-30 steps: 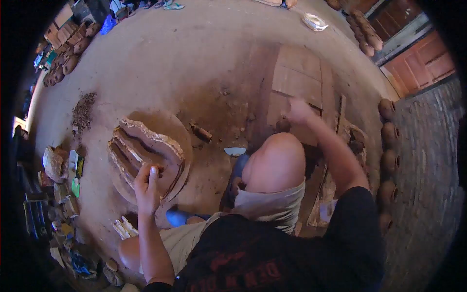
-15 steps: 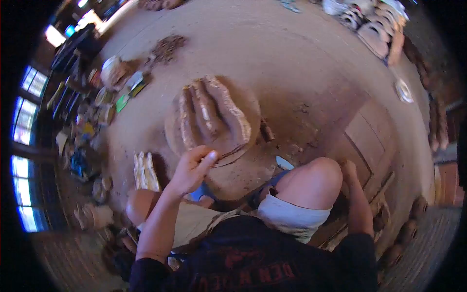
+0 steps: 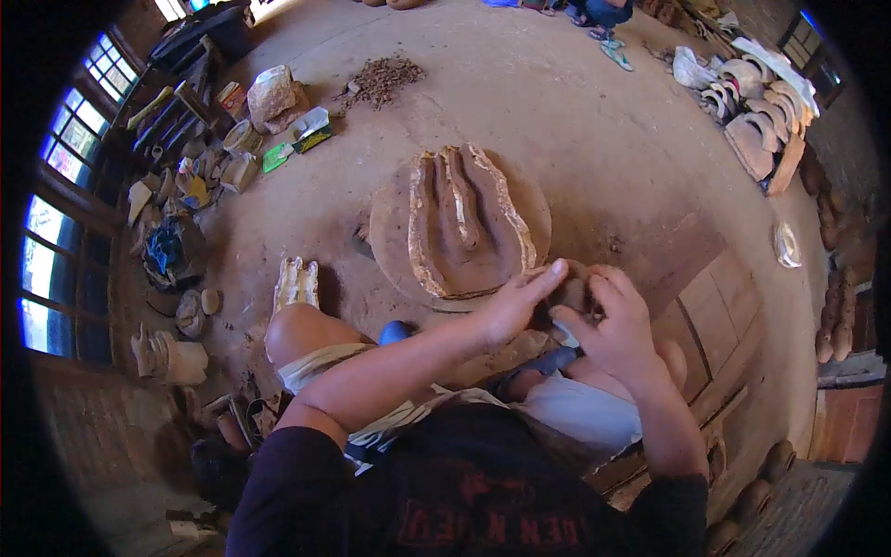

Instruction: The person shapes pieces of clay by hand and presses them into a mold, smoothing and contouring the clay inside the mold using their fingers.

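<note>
Just past the near right side of the plaster mould, my left hand [image 3: 512,304] and my right hand [image 3: 614,320] meet around a dark brown lump of clay [image 3: 573,290]. My right fingers curl over its far side with the thumb on the near side. The left palm and thumb press against its left side; some left fingers are hidden. In front of me the long mould [image 3: 515,223], pale-edged and lined with brown clay, lies on a round board [image 3: 385,237]. A central ridge [image 3: 460,209] runs down inside it.
A smaller pale mould piece [image 3: 295,283] stands by my left knee. Flat boards [image 3: 719,311] lie to the right. Tubs and tools line the left wall, near a crumbled clay heap [image 3: 385,82]. Curved pieces [image 3: 761,130] are stacked far right. Another person's legs [image 3: 599,14] show at the back.
My left hand has left the mould's near edge and moved right. My right hand has come up from beside my right knee, and a clay lump now shows between both. The view has shifted.
</note>
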Demonstrator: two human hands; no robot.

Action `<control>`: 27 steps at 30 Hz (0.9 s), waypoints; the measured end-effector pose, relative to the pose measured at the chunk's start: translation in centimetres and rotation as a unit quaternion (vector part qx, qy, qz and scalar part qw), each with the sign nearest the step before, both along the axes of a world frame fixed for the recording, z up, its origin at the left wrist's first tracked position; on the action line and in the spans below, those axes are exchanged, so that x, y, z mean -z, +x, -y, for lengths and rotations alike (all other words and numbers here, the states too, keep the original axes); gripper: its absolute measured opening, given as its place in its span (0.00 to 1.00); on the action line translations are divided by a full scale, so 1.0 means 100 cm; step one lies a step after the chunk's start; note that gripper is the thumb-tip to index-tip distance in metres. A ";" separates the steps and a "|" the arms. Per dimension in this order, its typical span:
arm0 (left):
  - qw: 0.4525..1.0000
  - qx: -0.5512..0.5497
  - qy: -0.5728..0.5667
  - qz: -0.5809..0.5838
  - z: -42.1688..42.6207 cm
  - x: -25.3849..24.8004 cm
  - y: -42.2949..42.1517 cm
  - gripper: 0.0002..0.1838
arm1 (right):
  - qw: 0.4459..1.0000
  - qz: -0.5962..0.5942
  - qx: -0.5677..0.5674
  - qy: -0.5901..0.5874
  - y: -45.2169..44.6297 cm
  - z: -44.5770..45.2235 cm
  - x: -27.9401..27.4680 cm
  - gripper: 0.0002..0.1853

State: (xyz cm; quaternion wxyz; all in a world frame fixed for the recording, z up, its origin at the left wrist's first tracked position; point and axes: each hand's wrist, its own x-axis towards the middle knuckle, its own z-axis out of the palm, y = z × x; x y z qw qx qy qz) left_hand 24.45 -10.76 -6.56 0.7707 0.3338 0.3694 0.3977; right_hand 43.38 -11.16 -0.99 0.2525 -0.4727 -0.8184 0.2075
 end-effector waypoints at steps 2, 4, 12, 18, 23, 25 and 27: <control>0.994 0.042 0.050 -0.087 0.000 0.018 -0.020 0.39 | 0.978 0.123 0.012 0.169 -0.019 -0.001 0.008 0.28; 0.953 0.094 0.152 -0.245 0.001 0.037 -0.042 0.41 | 0.992 0.101 -0.071 0.027 -0.029 -0.004 0.030 0.25; 0.954 0.144 0.092 -0.248 0.030 0.058 -0.087 0.39 | 0.947 0.189 -0.231 0.115 -0.035 0.014 0.101 0.19; 0.992 0.084 0.047 -0.087 0.019 0.081 -0.100 0.35 | 0.993 0.031 -0.103 0.041 -0.075 0.018 0.081 0.26; 0.997 0.004 0.066 -0.031 0.036 0.097 -0.098 0.34 | 0.995 -0.009 -0.080 -0.051 -0.098 0.023 0.099 0.31; 0.998 0.019 0.058 -0.015 0.037 0.097 -0.102 0.35 | 0.992 0.048 -0.108 -0.032 -0.093 0.021 0.103 0.30; 0.995 0.046 0.061 -0.063 0.033 0.095 -0.111 0.35 | 0.985 0.101 -0.143 0.001 -0.087 0.016 0.103 0.30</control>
